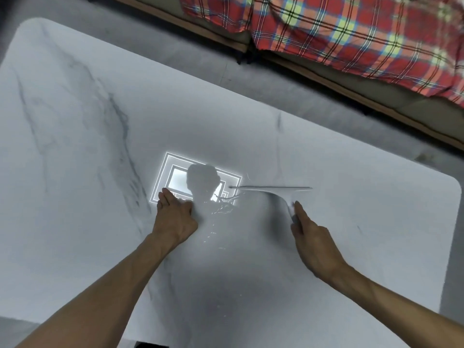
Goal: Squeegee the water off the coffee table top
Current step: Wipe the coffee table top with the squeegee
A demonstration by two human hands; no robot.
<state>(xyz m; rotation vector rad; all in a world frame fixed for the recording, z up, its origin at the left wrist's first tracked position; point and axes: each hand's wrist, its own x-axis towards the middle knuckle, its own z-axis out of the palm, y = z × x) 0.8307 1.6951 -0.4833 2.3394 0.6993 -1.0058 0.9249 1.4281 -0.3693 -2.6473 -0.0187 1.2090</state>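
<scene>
The coffee table top (100,136) is glossy white marble with grey veins and rounded corners. A white squeegee (273,190) rests with its long blade flat on the top, right of the middle. My right hand (311,237) is shut on its handle, forefinger stretched along it. Thin streaks and beads of water (222,209) glint just left of the blade, between my hands. My left hand (174,213) lies flat on the table, fingers together and pointing away from me, holding nothing.
A bright ceiling-lamp reflection (173,177) with a head's silhouette shines on the top by my left hand. Beyond the far edge lies grey floor (226,64), then a sofa base (351,84) draped with a red plaid blanket (351,28).
</scene>
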